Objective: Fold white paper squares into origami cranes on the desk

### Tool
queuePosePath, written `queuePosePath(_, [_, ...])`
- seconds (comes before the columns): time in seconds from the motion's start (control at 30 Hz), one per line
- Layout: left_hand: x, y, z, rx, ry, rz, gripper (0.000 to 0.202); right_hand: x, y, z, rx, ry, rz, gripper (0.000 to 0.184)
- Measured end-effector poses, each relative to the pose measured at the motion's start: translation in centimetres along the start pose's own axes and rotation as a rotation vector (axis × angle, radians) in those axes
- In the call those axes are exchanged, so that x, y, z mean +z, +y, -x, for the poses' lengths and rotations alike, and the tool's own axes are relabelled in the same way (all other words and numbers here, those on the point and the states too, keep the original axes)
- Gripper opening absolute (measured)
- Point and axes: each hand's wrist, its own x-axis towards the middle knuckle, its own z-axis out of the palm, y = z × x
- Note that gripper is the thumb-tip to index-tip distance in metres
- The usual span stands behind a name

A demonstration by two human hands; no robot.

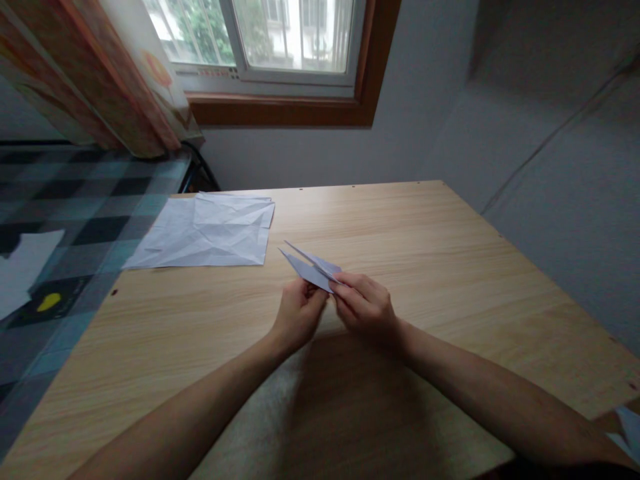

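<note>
Above the middle of the wooden table (425,253), a small folded piece of white paper (311,272) is held between both hands. Two pointed flaps stick out from it toward the upper left, with a narrow gap between them. My left hand (300,308) is closed on its lower edge, thumb in front. My right hand (366,305) pinches the right end, its fingers wrapped over the layers. Part of the paper is hidden behind the fingers.
Creased white sheets (225,233) lie at the table's far left. Left of the table is a checked cloth surface (95,233) with white paper (30,267) on it. A window (295,40) and a curtain (100,73) are behind. At the lower right, something pale (627,430) shows beyond the edge.
</note>
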Motion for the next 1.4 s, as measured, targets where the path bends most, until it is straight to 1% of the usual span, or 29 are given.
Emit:
queuePosePath(0.1, [-0.2, -0.7, -0.2, -0.008, -0.050, 0.153, 0.020, -0.1, 0.0, -0.3, -0.097, -0.018, 0.081, 0.022])
queuePosePath(0.17, [-0.4, -1.2, -0.3, -0.031, -0.056, 0.201, 0.022, -0.1, 0.0, -0.5, -0.114, -0.019, 0.107, 0.019])
queuePosePath(0.23, [-0.6, -1.5, -0.4, -0.063, -0.032, 0.217, 0.024, -0.1, 0.0, -0.5, -0.107, 0.005, 0.082, 0.018])
queuePosePath(0.33, [-0.7, -1.7, -0.5, -0.099, -0.016, 0.211, 0.025, 0.1, 0.1, -0.3, -0.064, 0.078, -0.008, 0.026])
queuePosePath(0.43, [-0.6, -1.4, -0.6, -0.111, -0.022, 0.192, 0.021, 0.3, 0.2, 0.0, 0.032, 0.141, -0.034, 0.040])
queuePosePath(0.53, [-0.4, -0.9, -0.5, -0.106, -0.033, 0.185, 0.015, 0.5, 0.3, 0.1, 0.111, 0.114, -0.028, 0.049])
queuePosePath(0.6, [-0.4, -0.6, -0.4, -0.098, -0.030, 0.177, 0.012, 0.4, 0.3, 0.1, 0.109, 0.093, -0.037, 0.047])
queuePosePath(0.7, [-0.3, -0.4, -0.2, -0.098, -0.006, 0.159, 0.013, 0.2, 0.2, -0.1, 0.121, 0.160, -0.004, 0.043])
queuePosePath(0.77, [-0.3, -0.3, -0.2, -0.100, 0.006, 0.148, 0.015, 0.1, 0.2, -0.2, 0.126, 0.186, 0.009, 0.044])
queuePosePath(0.83, [-0.3, -0.2, -0.1, -0.097, 0.004, 0.142, 0.014, 0.0, 0.2, -0.3, 0.089, 0.152, -0.006, 0.045])
queuePosePath(0.93, [-0.2, -0.2, -0.2, -0.098, -0.004, 0.149, 0.013, 0.0, 0.4, -0.3, 0.044, 0.091, -0.031, 0.040])
queuePosePath(1.03, [-0.3, -0.3, -0.2, -0.097, 0.004, 0.152, 0.019, 0.1, 0.4, -0.3, 0.071, 0.082, -0.051, 0.031])
queuePosePath(1.1, [-0.3, -0.3, -0.2, -0.092, 0.006, 0.153, 0.023, 0.0, 0.3, -0.3, 0.107, 0.086, -0.107, 0.026])
queuePosePath(1.2, [-0.3, -0.1, -0.2, -0.105, -0.012, 0.169, 0.026, -0.1, 0.0, -0.5, 0.201, 0.061, -0.263, 0.021])
queuePosePath(1.27, [-0.3, -0.1, -0.1, -0.120, -0.032, 0.191, 0.028, -0.2, -0.2, -0.5, 0.324, 0.047, -0.358, 0.016])
queuePosePath(1.33, [-0.3, -0.1, 0.0, -0.134, -0.050, 0.212, 0.031, -0.2, -0.4, -0.4, 0.480, 0.028, -0.440, 0.011])
queuePosePath(1.4, [-0.3, -0.2, 0.0, -0.148, -0.043, 0.221, 0.032, -0.2, -0.4, -0.4, 0.610, 0.013, -0.508, 0.010])
